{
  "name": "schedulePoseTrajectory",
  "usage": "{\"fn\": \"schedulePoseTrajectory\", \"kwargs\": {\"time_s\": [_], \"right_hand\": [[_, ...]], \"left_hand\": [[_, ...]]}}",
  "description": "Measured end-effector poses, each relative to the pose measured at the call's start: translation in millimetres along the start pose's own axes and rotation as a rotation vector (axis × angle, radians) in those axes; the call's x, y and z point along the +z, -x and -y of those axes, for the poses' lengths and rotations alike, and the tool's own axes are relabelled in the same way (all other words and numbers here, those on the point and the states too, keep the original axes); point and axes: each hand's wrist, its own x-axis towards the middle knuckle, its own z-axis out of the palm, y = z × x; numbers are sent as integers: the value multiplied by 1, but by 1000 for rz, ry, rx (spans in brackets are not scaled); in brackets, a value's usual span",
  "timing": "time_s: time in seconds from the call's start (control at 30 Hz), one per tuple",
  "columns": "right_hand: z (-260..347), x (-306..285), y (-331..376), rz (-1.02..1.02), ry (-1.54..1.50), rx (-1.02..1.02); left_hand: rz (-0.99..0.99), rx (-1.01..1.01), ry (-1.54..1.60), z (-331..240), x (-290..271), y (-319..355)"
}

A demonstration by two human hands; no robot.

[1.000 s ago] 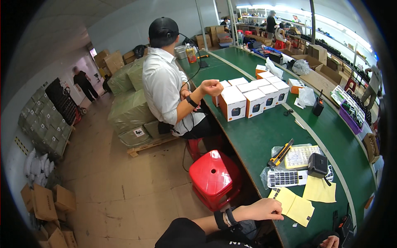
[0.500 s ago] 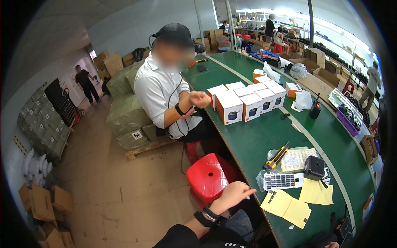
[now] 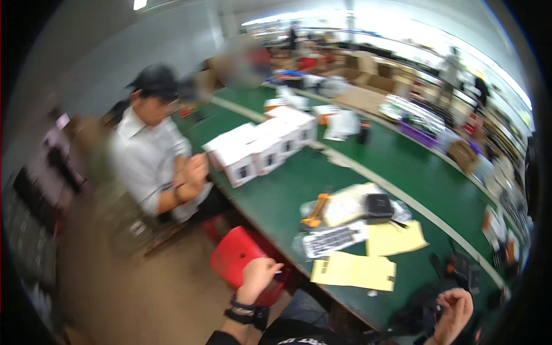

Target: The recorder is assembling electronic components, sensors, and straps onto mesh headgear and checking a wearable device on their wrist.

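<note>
My left hand (image 3: 260, 279), a dark band on its wrist, hangs over the red stool beside the table's edge. Its fingers are pinched together, and a small pale speck shows at the tips, too blurred to name. At the lower right my right hand (image 3: 454, 311) is raised beside a dark bundle (image 3: 417, 305), fingers loosely curled and apart, with nothing visible in them. Between the hands, on the table, lie yellow sheets (image 3: 353, 271), a label sheet with dark rectangles (image 3: 334, 240), an orange utility knife (image 3: 315, 211) and a black cube-shaped device (image 3: 379, 208).
The green table (image 3: 270, 201) holds a cluster of white-and-orange boxes (image 3: 267, 144). A person in a white shirt (image 3: 152, 158) sits at its far left side. The red stool (image 3: 233, 256) stands by the edge. A purple basket (image 3: 418, 133) and cartons line the far side.
The view has swung to the right, blurring the scene. My right hand has come up into sight at the lower right. My left hand stays by the stool, fingers still together.
</note>
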Motion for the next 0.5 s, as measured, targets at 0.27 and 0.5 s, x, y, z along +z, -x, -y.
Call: {"fn": "schedulePoseTrajectory", "kwargs": {"time_s": [0.27, 0.5], "right_hand": [[50, 54, -15, 1242, -703, -108], [48, 69, -6, 1160, -846, -149]], "left_hand": [[-258, 108, 215, -12, 15, -18], [-305, 61, 490, -15, 12, -7]]}}
